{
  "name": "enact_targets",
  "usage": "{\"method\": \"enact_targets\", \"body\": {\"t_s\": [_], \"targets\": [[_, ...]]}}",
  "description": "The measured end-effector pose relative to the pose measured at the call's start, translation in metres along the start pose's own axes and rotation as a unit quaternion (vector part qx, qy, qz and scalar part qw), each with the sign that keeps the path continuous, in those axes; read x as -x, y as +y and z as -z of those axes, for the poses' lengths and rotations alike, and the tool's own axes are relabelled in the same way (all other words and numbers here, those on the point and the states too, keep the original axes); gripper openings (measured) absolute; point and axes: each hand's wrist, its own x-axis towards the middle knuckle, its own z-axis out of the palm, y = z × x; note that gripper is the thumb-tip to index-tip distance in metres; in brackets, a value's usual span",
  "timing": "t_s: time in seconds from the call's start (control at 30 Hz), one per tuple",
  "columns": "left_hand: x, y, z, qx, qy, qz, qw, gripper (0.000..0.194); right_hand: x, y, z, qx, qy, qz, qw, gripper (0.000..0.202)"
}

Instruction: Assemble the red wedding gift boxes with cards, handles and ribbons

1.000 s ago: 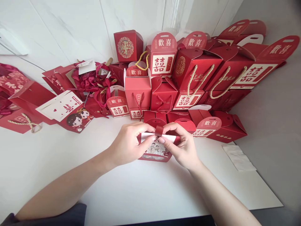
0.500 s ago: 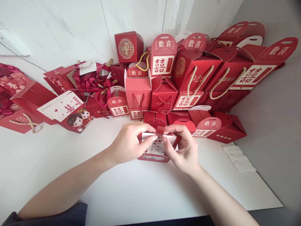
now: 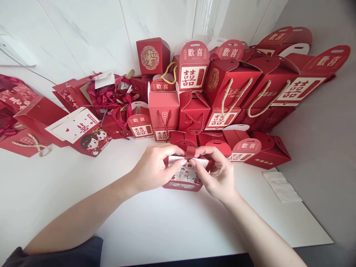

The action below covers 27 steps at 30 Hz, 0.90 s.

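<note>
A small red gift box (image 3: pixel 182 185) with a white printed panel of a cartoon couple and a clear window stands on the white table. A dark red strap (image 3: pixel 190 152), perhaps its handle, rises from the box's top. My left hand (image 3: pixel 157 167) pinches the top edge left of the strap, thumb in front and fingers behind. From the other side, my right hand (image 3: pixel 217 172) grips the same top edge, its thumb close to the left thumb. The fingertips behind the box top are partly hidden.
Behind the box stand several stacked red gift boxes (image 3: pixel 164 100), some with rope handles. To the left are a white-and-red cartoon box (image 3: pixel 75 124), ribbons (image 3: pixel 111 96) and red bags (image 3: pixel 41 115). White tissue (image 3: pixel 280 185) lies by the grey wall at right.
Both hands keep their places on the box top. The thumbs have shifted very slightly, and the strap stands a little higher between the fingers.
</note>
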Motion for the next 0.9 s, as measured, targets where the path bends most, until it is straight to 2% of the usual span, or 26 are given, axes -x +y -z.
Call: {"method": "enact_targets", "body": {"t_s": [0.2,0.3,0.37,0.63,0.9], "targets": [[0.003,0.003,0.000,-0.031,-0.011,-0.029,0.999,0.017,0.002,-0.002,0.001,-0.022,0.007,-0.022,0.999,0.020],[0.005,0.006,-0.002,-0.039,0.021,-0.039,0.998,0.019,0.002,-0.002,0.001,-0.046,0.003,-0.026,0.999,0.022],[0.005,0.007,-0.003,-0.045,0.037,-0.045,0.997,0.014,0.002,-0.002,0.002,-0.047,-0.002,-0.026,0.999,0.022],[0.001,0.007,0.005,-0.031,-0.026,0.001,0.999,0.010,0.002,0.000,0.004,-0.054,-0.015,-0.034,0.998,0.020],[-0.004,0.003,0.013,-0.019,-0.065,-0.011,0.998,0.015,0.000,0.003,0.004,-0.006,-0.018,-0.010,1.000,0.013]]}}
